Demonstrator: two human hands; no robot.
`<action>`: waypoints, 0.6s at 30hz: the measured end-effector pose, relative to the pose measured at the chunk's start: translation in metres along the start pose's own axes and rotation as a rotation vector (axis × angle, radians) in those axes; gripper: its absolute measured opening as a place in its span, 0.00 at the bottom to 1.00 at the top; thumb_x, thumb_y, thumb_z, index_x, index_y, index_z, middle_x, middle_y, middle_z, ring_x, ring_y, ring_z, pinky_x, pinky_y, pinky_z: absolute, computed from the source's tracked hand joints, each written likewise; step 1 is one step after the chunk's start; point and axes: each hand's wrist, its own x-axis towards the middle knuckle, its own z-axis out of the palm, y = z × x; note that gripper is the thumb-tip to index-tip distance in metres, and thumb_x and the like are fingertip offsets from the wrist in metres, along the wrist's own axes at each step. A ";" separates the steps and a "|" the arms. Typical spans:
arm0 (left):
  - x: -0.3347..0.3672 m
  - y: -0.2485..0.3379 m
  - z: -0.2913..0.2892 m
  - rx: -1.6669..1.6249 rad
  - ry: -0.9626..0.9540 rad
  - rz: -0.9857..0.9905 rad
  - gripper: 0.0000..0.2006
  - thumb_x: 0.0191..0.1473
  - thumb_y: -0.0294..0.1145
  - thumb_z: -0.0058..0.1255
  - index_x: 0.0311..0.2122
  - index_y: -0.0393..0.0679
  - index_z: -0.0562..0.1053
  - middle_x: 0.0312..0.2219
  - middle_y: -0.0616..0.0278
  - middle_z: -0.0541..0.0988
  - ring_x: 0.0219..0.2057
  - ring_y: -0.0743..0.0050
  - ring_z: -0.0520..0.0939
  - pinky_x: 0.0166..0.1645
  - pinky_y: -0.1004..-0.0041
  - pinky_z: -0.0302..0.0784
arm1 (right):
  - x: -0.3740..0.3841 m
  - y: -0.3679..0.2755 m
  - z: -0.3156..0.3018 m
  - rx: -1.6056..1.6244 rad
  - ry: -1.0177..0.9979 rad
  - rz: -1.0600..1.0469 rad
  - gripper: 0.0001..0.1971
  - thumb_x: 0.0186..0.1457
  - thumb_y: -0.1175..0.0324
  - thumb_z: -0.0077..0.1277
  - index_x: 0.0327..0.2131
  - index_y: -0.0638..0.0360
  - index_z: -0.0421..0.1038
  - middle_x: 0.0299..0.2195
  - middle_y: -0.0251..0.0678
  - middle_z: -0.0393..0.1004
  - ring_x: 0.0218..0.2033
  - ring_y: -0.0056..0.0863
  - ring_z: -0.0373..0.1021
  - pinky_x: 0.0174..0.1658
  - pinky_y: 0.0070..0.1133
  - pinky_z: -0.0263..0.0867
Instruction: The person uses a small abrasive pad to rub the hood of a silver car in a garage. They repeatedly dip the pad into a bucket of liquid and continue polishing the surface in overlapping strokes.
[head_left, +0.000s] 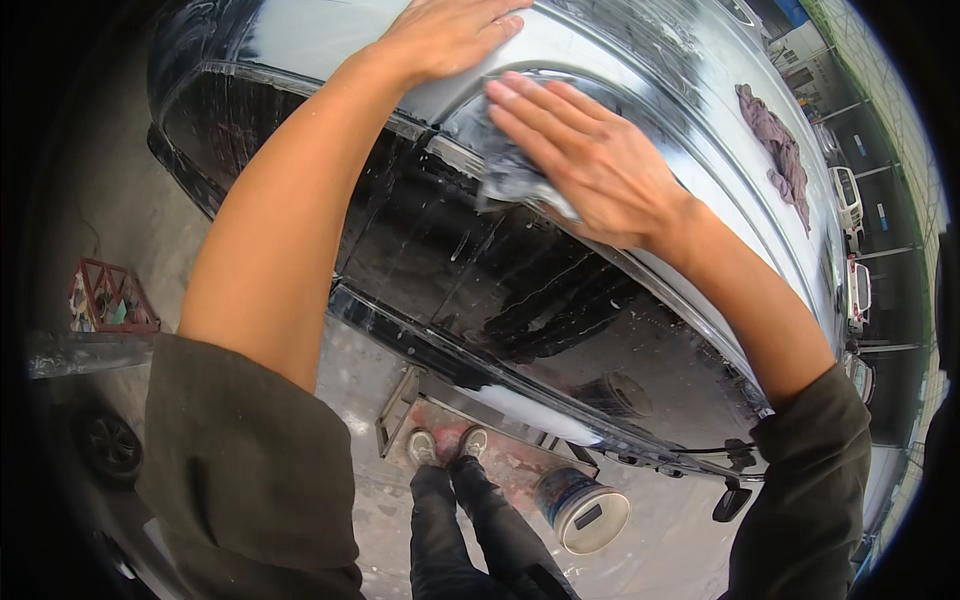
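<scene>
One car runs lengthwise from upper left to lower right, its one visible mirror toward the lower right. One grey sheet lies at the roof edge beneath the right hand, long axis partly hidden; the fingers press flat, close together, pointing upper left. The left hand's fingers rest on the roof. One rag, one bucket, two shoes.
</scene>
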 end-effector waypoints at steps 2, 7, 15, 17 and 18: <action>0.001 0.000 -0.002 0.004 0.027 -0.001 0.24 0.71 0.42 0.40 0.63 0.40 0.74 0.62 0.49 0.77 0.66 0.52 0.72 0.71 0.52 0.62 | -0.029 0.016 -0.012 -0.042 -0.051 0.034 0.36 0.66 0.59 0.42 0.72 0.71 0.56 0.75 0.52 0.56 0.77 0.40 0.53 0.79 0.37 0.47; 0.008 0.020 -0.006 -0.009 0.088 -0.006 0.22 0.70 0.41 0.41 0.60 0.39 0.76 0.59 0.50 0.79 0.63 0.52 0.75 0.68 0.53 0.66 | 0.001 0.007 -0.002 0.016 -0.018 -0.083 0.43 0.56 0.62 0.51 0.74 0.69 0.52 0.75 0.50 0.55 0.77 0.41 0.52 0.80 0.39 0.46; 0.009 0.016 -0.001 -0.016 0.094 -0.034 0.23 0.70 0.42 0.40 0.61 0.41 0.75 0.60 0.51 0.78 0.64 0.53 0.75 0.68 0.50 0.66 | -0.021 0.014 -0.007 0.053 0.051 0.023 0.35 0.57 0.68 0.46 0.68 0.72 0.63 0.72 0.55 0.61 0.76 0.42 0.56 0.79 0.37 0.48; 0.012 0.022 -0.004 -0.046 0.044 -0.061 0.23 0.70 0.43 0.40 0.61 0.41 0.75 0.60 0.51 0.78 0.64 0.53 0.74 0.68 0.50 0.65 | -0.003 0.008 -0.009 0.036 0.013 -0.057 0.37 0.56 0.68 0.47 0.69 0.72 0.61 0.72 0.56 0.60 0.76 0.43 0.56 0.79 0.38 0.48; 0.010 0.019 -0.004 -0.022 0.043 -0.061 0.23 0.70 0.43 0.40 0.61 0.41 0.75 0.60 0.52 0.78 0.64 0.53 0.74 0.68 0.50 0.66 | 0.003 0.007 -0.009 0.029 -0.004 -0.099 0.37 0.56 0.68 0.47 0.70 0.72 0.61 0.72 0.56 0.60 0.76 0.43 0.56 0.79 0.38 0.48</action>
